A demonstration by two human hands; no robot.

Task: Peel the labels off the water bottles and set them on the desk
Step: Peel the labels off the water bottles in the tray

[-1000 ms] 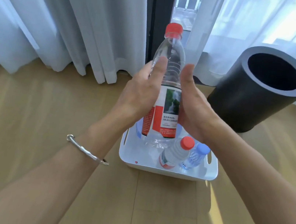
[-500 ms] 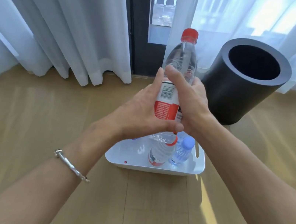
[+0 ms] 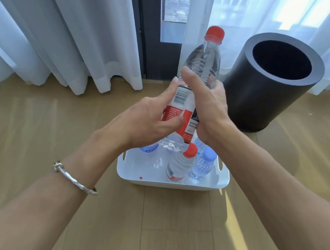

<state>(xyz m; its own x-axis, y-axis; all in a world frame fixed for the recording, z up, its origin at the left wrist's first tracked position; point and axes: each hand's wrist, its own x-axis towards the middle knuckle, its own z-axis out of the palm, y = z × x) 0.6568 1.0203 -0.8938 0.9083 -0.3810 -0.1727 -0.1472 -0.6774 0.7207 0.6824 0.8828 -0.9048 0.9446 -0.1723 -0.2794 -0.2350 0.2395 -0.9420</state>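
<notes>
Left hand (image 3: 149,122) and right hand (image 3: 205,109) both grip the bottle (image 3: 201,65), fingers curled round its label (image 3: 179,105). It is held above a white tub (image 3: 172,182) of bottles.

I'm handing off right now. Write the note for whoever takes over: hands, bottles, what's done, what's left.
Left hand: grips the red-capped bottle, thumb on its label.
Right hand: grips the same bottle, thumb across it near the label's top edge.
Bottle is held tilted above the white tub, which holds a second red-capped bottle, label on, and a blue-capped bottle.
Done: no peeled label in sight.
Left: peel this label, set it down, then do the rest.
</notes>
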